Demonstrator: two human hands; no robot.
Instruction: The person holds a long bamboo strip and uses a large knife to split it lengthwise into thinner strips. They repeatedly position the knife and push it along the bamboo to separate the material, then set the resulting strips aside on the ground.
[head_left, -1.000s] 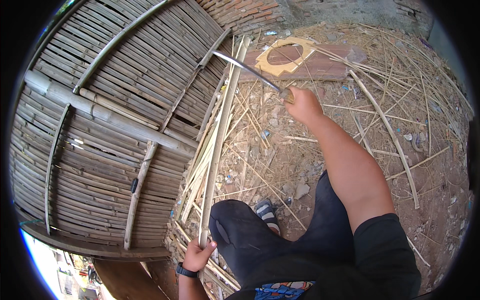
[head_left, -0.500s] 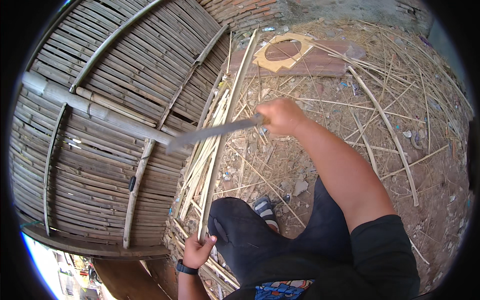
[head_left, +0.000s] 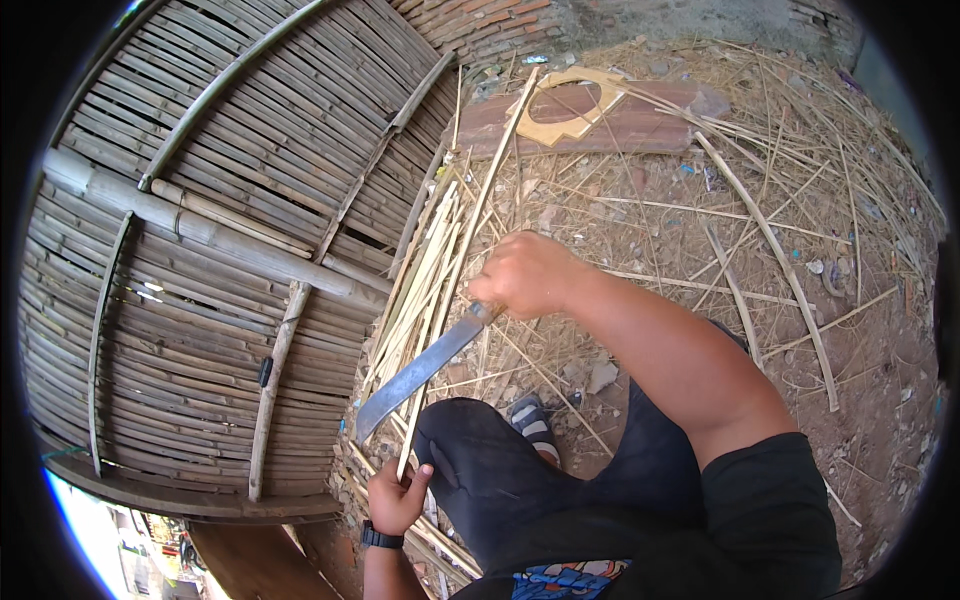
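Note:
My left hand (head_left: 398, 497) is closed around the near end of a long, thin bamboo strip (head_left: 484, 205), which slants up and away from me past my knee. In my right hand (head_left: 528, 275) is the handle of a machete (head_left: 420, 372). Its broad grey blade points down and left, crossing over the strip between my two hands. Whether the blade touches the strip I cannot tell. Beneath and left of the strip lies a loose bundle of pale split bamboo strips (head_left: 425, 265).
A slatted bamboo wall (head_left: 200, 380) stands close on my left. Ahead, a wooden board (head_left: 660, 115) bears a yellowish cut-out panel (head_left: 555, 130) with a round hole. Scattered bamboo slivers and a curved bamboo piece (head_left: 775, 250) cover the ground to the right. My sandalled foot (head_left: 533, 425) is below.
My right hand has come down and toward me, and the machete blade has swung lower, closer to my left hand. The strip has turned slightly and shows a narrower side.

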